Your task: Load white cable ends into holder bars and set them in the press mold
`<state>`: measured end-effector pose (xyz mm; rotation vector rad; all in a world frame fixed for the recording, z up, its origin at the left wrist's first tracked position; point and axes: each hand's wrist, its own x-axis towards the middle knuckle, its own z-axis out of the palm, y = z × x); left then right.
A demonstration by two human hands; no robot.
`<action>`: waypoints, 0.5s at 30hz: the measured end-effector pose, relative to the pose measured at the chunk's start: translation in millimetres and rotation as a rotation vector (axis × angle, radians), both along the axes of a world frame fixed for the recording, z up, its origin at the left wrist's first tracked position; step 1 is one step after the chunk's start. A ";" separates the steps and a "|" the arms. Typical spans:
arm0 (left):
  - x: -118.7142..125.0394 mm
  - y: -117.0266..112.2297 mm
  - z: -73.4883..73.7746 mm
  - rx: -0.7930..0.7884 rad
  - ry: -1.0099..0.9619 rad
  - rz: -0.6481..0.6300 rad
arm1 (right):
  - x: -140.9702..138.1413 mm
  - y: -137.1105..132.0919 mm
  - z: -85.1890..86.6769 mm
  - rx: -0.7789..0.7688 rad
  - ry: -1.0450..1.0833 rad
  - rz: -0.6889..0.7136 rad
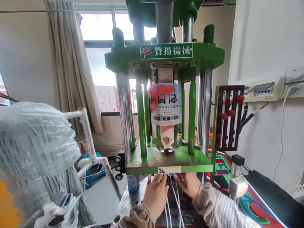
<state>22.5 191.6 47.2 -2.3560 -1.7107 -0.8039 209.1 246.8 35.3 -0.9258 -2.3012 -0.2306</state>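
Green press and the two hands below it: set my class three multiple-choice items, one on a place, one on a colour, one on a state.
1. Where are both hands?
A. on the top sign
B. just under the press's lower plate
C. on the red knobs

2. What colour are the cables between the hands?
A. white
B. black
C. yellow

3. How is the left hand?
A. clenched in a fist
B. out of view
C. fingers stretched forward, flat

Key: B, the left hand and right hand sit beneath the plate; A, the cables are white; C, its fingers point forward under the plate.

green press plate [190, 161] low overhead, white cables [176, 202] between
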 end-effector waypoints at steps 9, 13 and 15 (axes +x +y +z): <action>-7.6 -9.7 19.0 -0.100 0.082 -0.002 | -6.4 -29.0 5.9 -0.080 -0.144 0.071; -51.6 -105.2 -3.7 0.088 -0.084 -0.074 | 55.1 -88.7 -41.7 0.038 -0.184 0.076; -72.2 -162.2 -15.3 0.101 -0.118 -0.053 | 73.1 -109.9 -79.3 0.197 0.005 -0.104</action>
